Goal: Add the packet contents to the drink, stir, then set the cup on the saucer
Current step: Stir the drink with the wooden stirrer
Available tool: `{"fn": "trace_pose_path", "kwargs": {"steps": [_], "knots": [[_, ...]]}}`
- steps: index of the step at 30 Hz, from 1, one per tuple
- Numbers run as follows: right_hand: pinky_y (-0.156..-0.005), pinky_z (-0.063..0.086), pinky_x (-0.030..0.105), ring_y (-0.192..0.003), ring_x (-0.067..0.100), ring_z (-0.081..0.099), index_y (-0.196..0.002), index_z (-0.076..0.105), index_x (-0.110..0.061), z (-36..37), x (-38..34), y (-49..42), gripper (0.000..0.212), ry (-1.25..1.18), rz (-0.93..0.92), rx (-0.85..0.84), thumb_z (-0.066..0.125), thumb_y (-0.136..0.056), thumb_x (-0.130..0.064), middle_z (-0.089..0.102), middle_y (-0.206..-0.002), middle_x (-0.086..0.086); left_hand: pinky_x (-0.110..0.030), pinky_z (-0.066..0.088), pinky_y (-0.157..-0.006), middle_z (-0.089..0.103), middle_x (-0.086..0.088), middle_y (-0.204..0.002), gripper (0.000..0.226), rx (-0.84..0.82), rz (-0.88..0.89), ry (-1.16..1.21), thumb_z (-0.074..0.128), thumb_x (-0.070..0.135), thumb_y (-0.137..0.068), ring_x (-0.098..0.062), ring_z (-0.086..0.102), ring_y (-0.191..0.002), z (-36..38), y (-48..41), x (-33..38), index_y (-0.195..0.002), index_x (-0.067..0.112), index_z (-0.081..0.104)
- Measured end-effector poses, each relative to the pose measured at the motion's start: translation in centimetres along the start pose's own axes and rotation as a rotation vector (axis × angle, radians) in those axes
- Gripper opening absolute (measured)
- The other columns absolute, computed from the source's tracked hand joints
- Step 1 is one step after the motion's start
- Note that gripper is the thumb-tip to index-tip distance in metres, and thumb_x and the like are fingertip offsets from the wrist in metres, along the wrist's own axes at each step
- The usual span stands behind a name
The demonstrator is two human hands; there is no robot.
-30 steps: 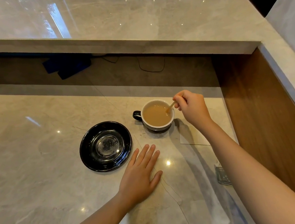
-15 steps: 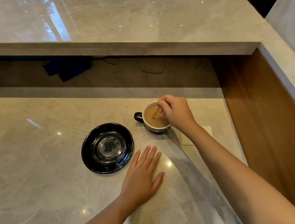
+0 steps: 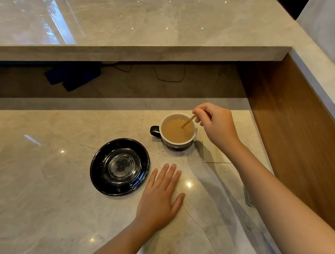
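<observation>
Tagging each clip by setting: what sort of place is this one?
Probably a cafe or reception counter: a raised marble ledge above a lower marble worktop, with a cup of milky coffee and a black saucer.

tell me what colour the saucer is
Glossy black, its centre well greyish with reflections; the saucer shows clearly in the head view.

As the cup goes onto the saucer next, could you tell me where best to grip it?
Take the cup by its black handle, coming from the left: the loop points towards the saucer, and the left hand lies flat nearby. The cup looks full, so keep it level.
</observation>
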State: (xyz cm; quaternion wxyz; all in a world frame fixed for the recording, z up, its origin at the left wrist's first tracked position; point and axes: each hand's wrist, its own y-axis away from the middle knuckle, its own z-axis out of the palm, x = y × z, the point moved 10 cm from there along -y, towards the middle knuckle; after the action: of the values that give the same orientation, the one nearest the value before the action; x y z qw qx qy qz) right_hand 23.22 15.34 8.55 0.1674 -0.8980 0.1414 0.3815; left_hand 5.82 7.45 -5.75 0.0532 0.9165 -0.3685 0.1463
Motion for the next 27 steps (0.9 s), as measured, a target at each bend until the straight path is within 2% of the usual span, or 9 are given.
{"fn": "trace_pose_path", "kwargs": {"steps": [7,11,24,27], "knots": [[-0.06,0.041,0.012,-0.07,0.006,0.053,-0.093,0.066,-0.01,-2.0,-1.3,1.1,0.022,0.02,-0.035,0.044,0.048,-0.093,-0.024,0.06,-0.083,-0.004,-0.038,0.003,-0.113,0.012,0.003,-0.154,0.059,0.002,0.003,-0.012,0.03,0.051,-0.095,-0.012,-0.002,-0.142,-0.2,0.0,0.1,-0.146,0.023,0.023],[-0.06,0.042,0.014,-0.074,0.01,0.055,-0.091,0.066,-0.009,-2.0,-0.5,1.6,0.023,0.029,0.001,0.027,0.046,-0.094,-0.021,0.061,-0.081,-0.001,-0.039,0.006,-0.113,0.013,0.003,-0.155,0.059,-0.003,-0.002,-0.016,0.029,0.051,-0.095,-0.011,-0.001,-0.142,-0.1,0.0,0.1,-0.146,0.023,0.023],[-0.058,0.039,0.012,-0.068,0.005,0.052,-0.092,0.065,-0.007,-4.5,-0.3,2.6,0.023,0.005,0.006,0.112,0.045,-0.094,-0.017,0.06,-0.082,0.0,-0.039,0.008,-0.112,0.018,0.001,-0.153,0.058,0.015,0.006,-0.013,0.032,0.05,-0.094,-0.013,0.005,-0.142,-0.4,-0.1,0.3,-0.145,0.022,0.026],[-0.06,0.041,0.013,-0.071,0.004,0.052,-0.092,0.064,-0.008,-4.1,-0.8,2.6,0.022,0.011,-0.024,0.068,0.044,-0.094,-0.017,0.059,-0.084,-0.002,-0.039,0.007,-0.113,0.017,0.002,-0.153,0.059,0.015,0.008,-0.016,0.031,0.05,-0.094,-0.013,0.004,-0.142,-0.4,-0.1,0.3,-0.146,0.022,0.026]]}}
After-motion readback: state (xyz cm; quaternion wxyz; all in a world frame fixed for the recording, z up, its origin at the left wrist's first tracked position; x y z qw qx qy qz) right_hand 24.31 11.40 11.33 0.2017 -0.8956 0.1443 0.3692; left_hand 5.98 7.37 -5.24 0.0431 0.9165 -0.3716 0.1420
